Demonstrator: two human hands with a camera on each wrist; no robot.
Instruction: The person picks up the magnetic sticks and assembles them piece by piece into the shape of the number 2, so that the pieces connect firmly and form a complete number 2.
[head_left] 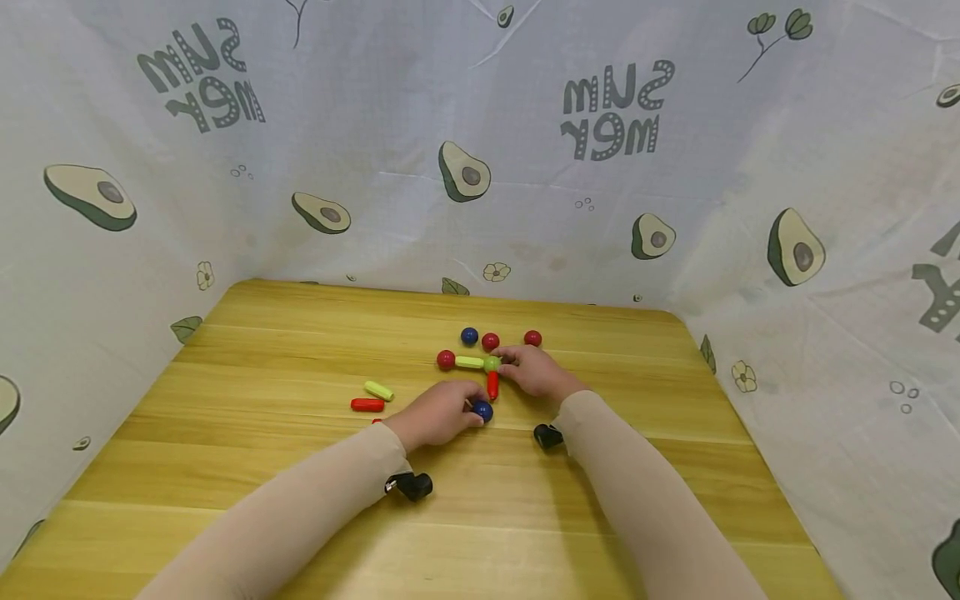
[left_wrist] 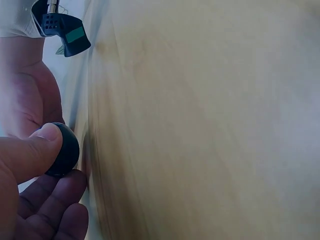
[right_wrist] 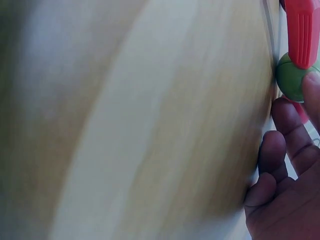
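My left hand (head_left: 442, 412) pinches a blue ball (head_left: 482, 411) between thumb and fingers; the left wrist view shows the thumb pressed on the ball (left_wrist: 65, 152). With thumb and fingertips my right hand (head_left: 534, 369) grips a green ball (head_left: 491, 364). A red rod (head_left: 492, 385) joins that green ball and points toward me, its free end near the blue ball. On its left side a yellow-green rod (head_left: 469, 362) links it to a red ball (head_left: 446, 360). In the right wrist view the red rod (right_wrist: 303, 35) meets the green ball (right_wrist: 291, 79) above my fingers.
Beyond the joined pieces lie a loose blue ball (head_left: 469, 336) and two red balls, one (head_left: 491, 342) close by and one (head_left: 532, 337) farther right. A yellow-green rod (head_left: 379, 391) and a red rod (head_left: 367, 405) lie left of my left hand. Printed cloth (head_left: 390, 225) encloses the wooden table (head_left: 480, 533).
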